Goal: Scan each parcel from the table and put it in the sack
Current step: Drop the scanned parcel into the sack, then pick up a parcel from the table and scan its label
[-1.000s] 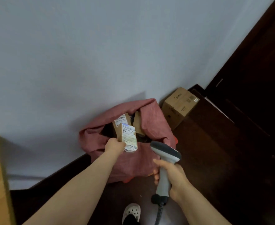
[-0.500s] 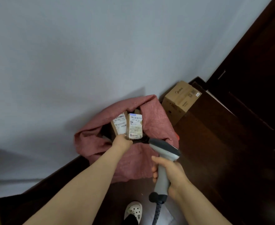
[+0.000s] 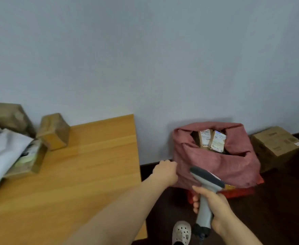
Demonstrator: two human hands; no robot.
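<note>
A red cloth sack [image 3: 233,163] stands on the dark floor against the wall, its mouth agape. Two labelled brown parcels [image 3: 212,140] stick up inside it. My left hand [image 3: 166,171] hovers between the sack and the table's right edge, fingers curled, holding nothing. My right hand [image 3: 214,207] grips a grey barcode scanner [image 3: 206,193] in front of the sack. On the wooden table [image 3: 85,174] at the far left lie more parcels: a small brown box [image 3: 54,131], a white poly mailer [image 3: 2,152], a labelled box [image 3: 30,160] and a larger box [image 3: 7,115] behind.
A big cardboard carton [image 3: 276,144] sits on the floor right of the sack. A white clog [image 3: 181,232] shows at the bottom. A grey wall runs behind everything. The scanner's cable hangs down from its handle.
My left hand has let go of the labelled parcel, which now stands in the sack, and has drawn back left toward the table. The view has swung left, bringing the table and its parcels in.
</note>
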